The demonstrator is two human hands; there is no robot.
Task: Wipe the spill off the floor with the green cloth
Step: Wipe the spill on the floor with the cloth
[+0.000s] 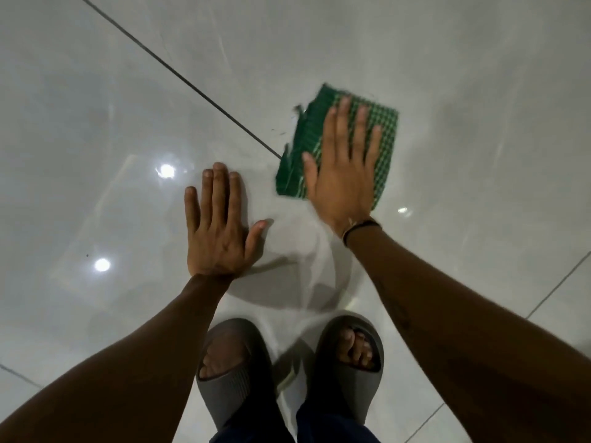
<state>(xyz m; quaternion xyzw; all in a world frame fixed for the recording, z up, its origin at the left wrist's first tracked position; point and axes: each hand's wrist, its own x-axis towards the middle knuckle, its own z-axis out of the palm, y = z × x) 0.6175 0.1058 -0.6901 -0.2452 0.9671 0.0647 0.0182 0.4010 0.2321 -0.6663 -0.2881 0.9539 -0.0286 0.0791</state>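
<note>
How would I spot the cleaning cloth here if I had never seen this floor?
Start from the glossy pale tiled floor and follow the dark grout line that runs diagonally down to the right. Where it ends lies the green cloth, flat beneath the right hand. It is the only coloured, checked thing there; the left hand rests on bare tile.

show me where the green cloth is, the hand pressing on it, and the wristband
green cloth (388, 135): head view, checked part right of the fingers.
right hand (342, 174): head view, back of the hand.
wristband (361, 227): head view, dark band across the wrist.
</note>
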